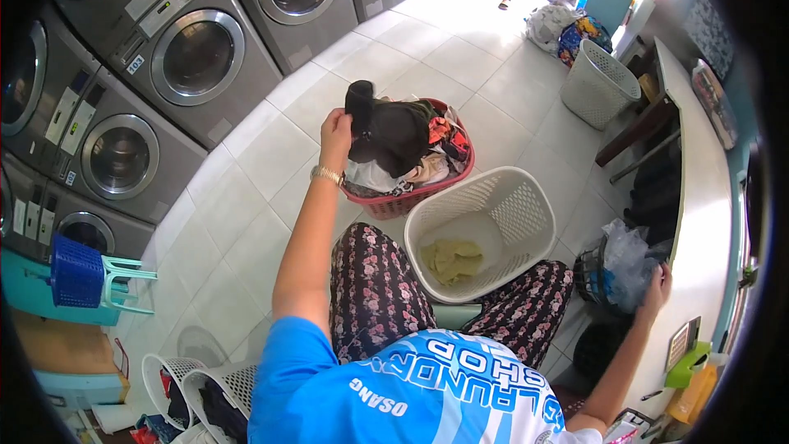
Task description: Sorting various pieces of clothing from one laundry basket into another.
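White floor tiles [263, 156] cover a laundry room, and a bank of stacked grey front-loading washing machines [177, 41] is seen curving along the upper left. Near the middle of the floor a red laundry basket [394, 201] is set, heaped with mixed clothes, and just beside it, toward the lower right, a white laundry basket [514, 214] stands touching or nearly touching its rim; a yellowish cloth [452, 259] lies at the bottom of the white one. The left hand [335, 130] is raised above the left edge of the red basket, its fingers closed around a dark garment [386, 131], which is held up over the heap with its lower part draped onto the other clothes. A metal wristwatch [327, 173] is worn on that wrist. The right hand [659, 284] is stretched out to the right against a clear plastic bag [629, 259] beside the white counter [699, 197]; the fingers appear curled on the bag, but whether it is actually gripped cannot be told. Floral trousers [370, 279] and a blue shirt [394, 386] are seen at the lower edge. A second white basket [598, 82] stands farther back near the counter, and a small blue basket [76, 271] rests on a green stool [123, 284] at the left.
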`<action>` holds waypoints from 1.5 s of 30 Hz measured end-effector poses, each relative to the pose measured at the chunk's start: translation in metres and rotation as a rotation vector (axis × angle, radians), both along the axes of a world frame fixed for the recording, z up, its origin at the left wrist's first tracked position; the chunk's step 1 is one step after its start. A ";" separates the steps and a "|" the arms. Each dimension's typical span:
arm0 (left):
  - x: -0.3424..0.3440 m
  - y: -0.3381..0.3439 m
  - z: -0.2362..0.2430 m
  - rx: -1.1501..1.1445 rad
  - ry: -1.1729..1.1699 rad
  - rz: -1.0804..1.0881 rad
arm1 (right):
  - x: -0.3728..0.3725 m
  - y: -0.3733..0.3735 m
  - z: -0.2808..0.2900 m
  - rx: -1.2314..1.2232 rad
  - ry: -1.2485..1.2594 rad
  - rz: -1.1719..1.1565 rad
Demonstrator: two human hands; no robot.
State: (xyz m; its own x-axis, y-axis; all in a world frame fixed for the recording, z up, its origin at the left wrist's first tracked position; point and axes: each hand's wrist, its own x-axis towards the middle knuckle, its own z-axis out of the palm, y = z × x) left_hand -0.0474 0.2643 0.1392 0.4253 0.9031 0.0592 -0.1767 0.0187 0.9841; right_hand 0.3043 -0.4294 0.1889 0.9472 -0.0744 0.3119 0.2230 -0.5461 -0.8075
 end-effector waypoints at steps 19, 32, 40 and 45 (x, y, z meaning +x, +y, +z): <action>-0.017 -0.254 0.092 0.358 -0.001 -0.589 | -0.240 0.318 0.034 0.439 0.309 1.018; -0.017 -0.257 0.062 -0.377 -0.133 -0.551 | -0.223 0.299 0.030 1.115 1.261 1.052; -0.017 -0.260 0.050 -0.675 -0.423 -0.681 | -0.223 0.308 -0.004 0.824 1.003 1.071; -0.008 -0.256 0.025 -0.302 -0.070 -0.524 | -0.230 0.304 0.009 0.927 1.171 1.038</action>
